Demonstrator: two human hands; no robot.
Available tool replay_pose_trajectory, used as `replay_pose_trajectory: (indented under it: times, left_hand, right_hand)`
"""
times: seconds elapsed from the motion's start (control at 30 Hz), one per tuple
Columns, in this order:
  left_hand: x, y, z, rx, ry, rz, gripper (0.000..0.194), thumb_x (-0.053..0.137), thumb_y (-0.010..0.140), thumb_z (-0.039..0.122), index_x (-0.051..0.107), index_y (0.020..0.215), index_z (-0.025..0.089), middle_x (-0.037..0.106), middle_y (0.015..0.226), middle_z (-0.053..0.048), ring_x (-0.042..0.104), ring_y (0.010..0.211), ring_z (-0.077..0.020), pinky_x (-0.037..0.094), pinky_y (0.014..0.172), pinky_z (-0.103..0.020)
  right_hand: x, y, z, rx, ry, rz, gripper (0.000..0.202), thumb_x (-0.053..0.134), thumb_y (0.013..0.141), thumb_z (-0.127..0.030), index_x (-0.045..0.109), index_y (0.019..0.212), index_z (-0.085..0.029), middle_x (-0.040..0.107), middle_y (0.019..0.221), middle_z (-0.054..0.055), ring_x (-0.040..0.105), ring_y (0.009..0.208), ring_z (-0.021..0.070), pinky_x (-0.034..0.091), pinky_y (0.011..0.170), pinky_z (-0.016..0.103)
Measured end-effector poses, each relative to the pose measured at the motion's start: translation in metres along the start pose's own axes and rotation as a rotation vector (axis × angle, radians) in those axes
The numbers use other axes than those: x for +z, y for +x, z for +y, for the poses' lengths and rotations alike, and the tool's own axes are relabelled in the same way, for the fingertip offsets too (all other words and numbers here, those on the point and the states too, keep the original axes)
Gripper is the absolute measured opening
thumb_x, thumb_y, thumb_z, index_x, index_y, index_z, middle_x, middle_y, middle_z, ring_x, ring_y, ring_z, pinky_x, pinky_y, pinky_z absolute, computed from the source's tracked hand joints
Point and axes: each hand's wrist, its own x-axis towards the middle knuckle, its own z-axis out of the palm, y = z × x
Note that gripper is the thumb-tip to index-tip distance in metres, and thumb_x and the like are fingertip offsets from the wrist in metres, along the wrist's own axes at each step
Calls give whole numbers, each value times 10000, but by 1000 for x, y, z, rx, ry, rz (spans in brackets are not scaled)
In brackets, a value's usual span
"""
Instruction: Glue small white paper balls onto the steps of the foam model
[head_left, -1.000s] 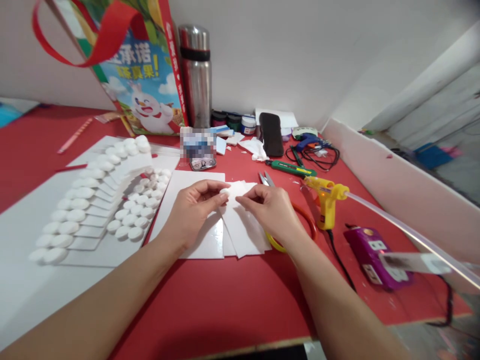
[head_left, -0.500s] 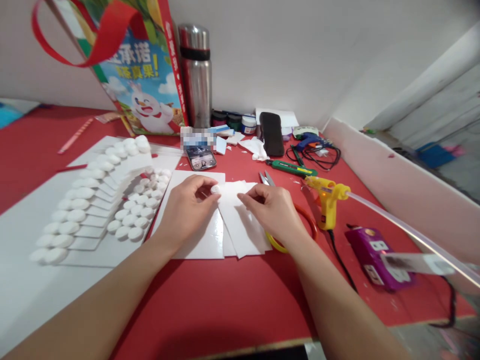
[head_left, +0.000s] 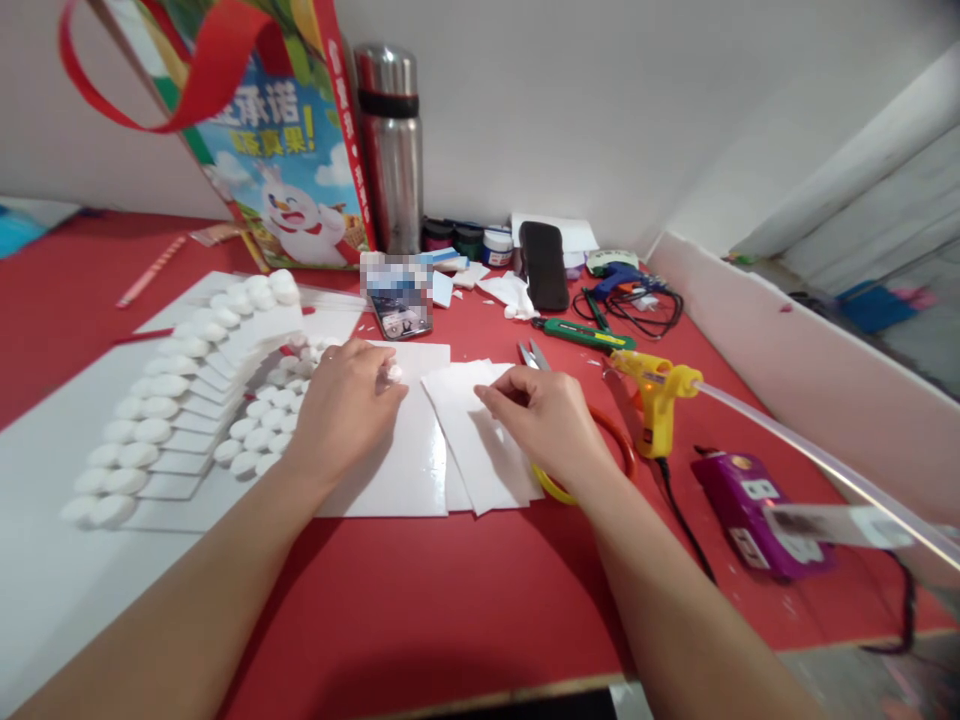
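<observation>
My left hand (head_left: 349,405) pinches a small white round piece (head_left: 394,373) between thumb and fingers, above a white sheet (head_left: 420,450). Beside its wrist lie several white discs (head_left: 259,438) in rows, some of them hidden behind the hand. Further left, a curved double row of white discs (head_left: 139,455) sits along fanned white strips. Over a few overlapping slips of white paper (head_left: 480,450), my right hand (head_left: 536,410) keeps its thumb and forefinger pressed together; whatever is between them is too small to make out. Scissors (head_left: 555,490) lie partly under that hand.
A yellow glue gun (head_left: 656,395) with a long clear stick stands at right, near a purple power strip (head_left: 761,515). Behind are a green cutter (head_left: 585,333), a black phone (head_left: 544,267), a lit phone (head_left: 401,305), a steel flask (head_left: 394,170) and a printed bag (head_left: 292,170).
My left hand has moved left, away from the paper slips and towards the loose discs, with the small white piece still in its fingers. My right hand has stayed in place.
</observation>
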Motion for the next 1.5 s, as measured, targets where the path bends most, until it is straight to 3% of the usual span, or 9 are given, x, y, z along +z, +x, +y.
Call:
replay_pose_trajectory:
  times: [0.17,0.37,0.47,0.53,0.67,0.87,1.03,1.33,1.5]
  left_hand:
    - [-3,0,1,9,-31,-37,400,573,831,204,687,1212,156,679,1205,-163,612,1113,-367,482,998,-516]
    - [-2,1,4,5,-55,-7,241,511,896,187,719,1019,189,690,1086,-122,626,1040,-317,502,958,-467]
    - [-2,-1,7,15,-38,4,260,519,906,193,704,1088,185,675,1146,-129,606,1109,-328,490,993,-484]
    - [-2,-3,11,36,-49,33,297,524,912,195,682,1163,187,657,1204,-126,586,1175,-329,479,1027,-492]
    - [-1,-6,20,37,-228,88,303,528,919,188,664,1189,209,649,1209,-90,642,1055,-246,520,986,-418]
    - [3,-9,29,25,-344,67,298,517,932,178,667,1189,172,650,1237,-104,650,943,-196,544,916,-377]
    - [3,-9,29,28,-359,60,295,506,936,170,673,1179,187,654,1255,-101,659,1053,-220,546,928,-379]
    - [6,-8,23,99,-289,62,357,536,927,129,690,1245,181,695,1322,-95,603,1250,-264,473,1109,-453]
    - [9,-4,19,77,-205,39,498,538,921,110,607,1407,195,668,1411,-73,592,1284,-273,474,1109,-461]
  right_hand:
    - [-2,0,-1,9,-6,7,282,675,881,-326,630,633,-198,631,577,2,501,544,135,362,585,300]
    - [-4,2,5,-29,2,42,134,629,876,-220,701,765,-195,733,743,29,613,673,165,415,665,301]
    - [-6,2,5,-46,-6,49,106,631,860,-192,705,784,-197,734,768,26,607,673,159,423,677,300]
    - [-6,0,2,-55,-38,-10,51,686,846,-245,708,837,-200,737,821,31,599,684,159,420,671,298]
    - [-3,-6,-9,-88,-231,-199,294,809,762,-382,678,937,-184,714,951,63,583,738,175,389,646,293]
    - [2,-7,-12,-97,-367,-265,58,649,839,-206,637,794,-172,691,843,59,552,697,163,331,609,295]
    - [2,-6,-10,-117,-332,-250,134,562,849,-109,677,808,-163,720,862,74,608,760,179,372,661,295]
    - [-28,3,-3,119,-648,-46,188,569,905,-190,661,1067,-166,729,1083,127,681,920,264,393,685,322]
    - [-39,2,-3,324,-839,-131,353,563,930,-372,611,1189,-136,701,1130,189,695,1004,351,427,686,355]
